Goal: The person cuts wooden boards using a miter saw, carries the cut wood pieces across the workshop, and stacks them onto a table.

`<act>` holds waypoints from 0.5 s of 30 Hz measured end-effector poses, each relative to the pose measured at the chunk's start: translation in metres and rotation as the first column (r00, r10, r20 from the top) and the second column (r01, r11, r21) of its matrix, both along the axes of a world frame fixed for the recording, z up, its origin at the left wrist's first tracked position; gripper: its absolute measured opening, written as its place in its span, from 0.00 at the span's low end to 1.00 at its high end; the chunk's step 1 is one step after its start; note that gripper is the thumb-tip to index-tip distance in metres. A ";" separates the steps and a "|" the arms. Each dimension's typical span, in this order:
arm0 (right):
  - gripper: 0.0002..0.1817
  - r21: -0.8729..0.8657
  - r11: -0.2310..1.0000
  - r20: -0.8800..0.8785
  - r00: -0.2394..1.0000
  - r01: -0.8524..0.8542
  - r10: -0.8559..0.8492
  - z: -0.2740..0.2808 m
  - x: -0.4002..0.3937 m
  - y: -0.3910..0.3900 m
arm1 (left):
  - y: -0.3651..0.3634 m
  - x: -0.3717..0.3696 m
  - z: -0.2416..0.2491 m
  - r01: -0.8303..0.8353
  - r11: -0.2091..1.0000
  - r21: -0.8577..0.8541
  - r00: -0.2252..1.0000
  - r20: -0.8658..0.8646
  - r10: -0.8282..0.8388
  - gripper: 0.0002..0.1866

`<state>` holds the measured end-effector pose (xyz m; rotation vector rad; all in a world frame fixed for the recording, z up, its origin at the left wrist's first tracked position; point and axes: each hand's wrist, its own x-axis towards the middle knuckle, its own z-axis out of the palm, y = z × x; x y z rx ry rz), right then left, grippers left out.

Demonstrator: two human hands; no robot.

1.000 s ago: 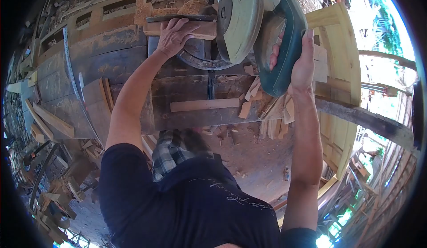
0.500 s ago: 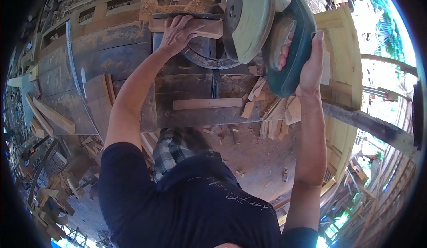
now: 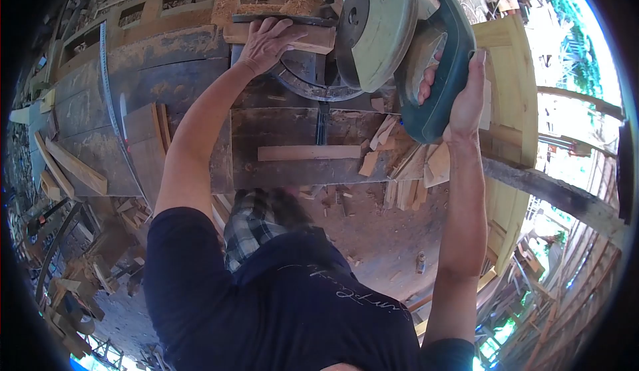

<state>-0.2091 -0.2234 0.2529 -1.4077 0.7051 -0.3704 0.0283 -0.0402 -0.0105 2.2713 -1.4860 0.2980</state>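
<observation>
My left hand (image 3: 263,46) grips a wooden block (image 3: 315,39), its fingers over the top, holding the piece against the dark fence (image 3: 310,20) of a miter saw (image 3: 379,35). The block's right end lies close to the saw's pale blade guard; the cutting edge itself is hidden. My right hand (image 3: 466,105) is wrapped around the saw's green handle (image 3: 426,121), with fingertips showing through the handle's opening. Below the block the saw's curved base (image 3: 309,90) is partly visible.
A thin wood strip (image 3: 309,153) lies on the dark bench (image 3: 276,128) nearest my body. Offcuts (image 3: 383,135) are scattered right of it. A long metal ruler (image 3: 105,78) and boards (image 3: 143,128) lie on the left. Yellowish wooden panels (image 3: 522,85) stand at the right.
The view has shifted slightly. Both hands keep their holds, the left on the wooden block and the right on the saw handle; the saw head stays at about the same height.
</observation>
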 end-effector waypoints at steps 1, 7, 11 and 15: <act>0.37 0.008 1.000 0.004 1.000 0.003 -0.003 -0.002 -0.001 0.000 | 0.000 0.001 0.000 0.001 1.000 -0.002 1.000 0.000 -0.001 0.24; 0.37 0.012 1.000 0.021 1.000 0.017 -0.017 -0.010 -0.003 0.001 | 0.001 0.006 -0.001 0.039 0.999 -0.008 0.999 0.035 -0.038 0.24; 0.35 -0.005 1.000 -0.017 1.000 0.012 -0.012 -0.009 -0.005 0.002 | 0.002 0.006 0.001 0.047 0.999 0.011 0.997 0.066 -0.047 0.24; 0.35 0.023 1.000 -0.011 1.000 -0.001 0.001 -0.010 -0.005 -0.001 | 0.001 0.007 0.001 0.050 0.998 0.024 0.995 0.081 -0.052 0.22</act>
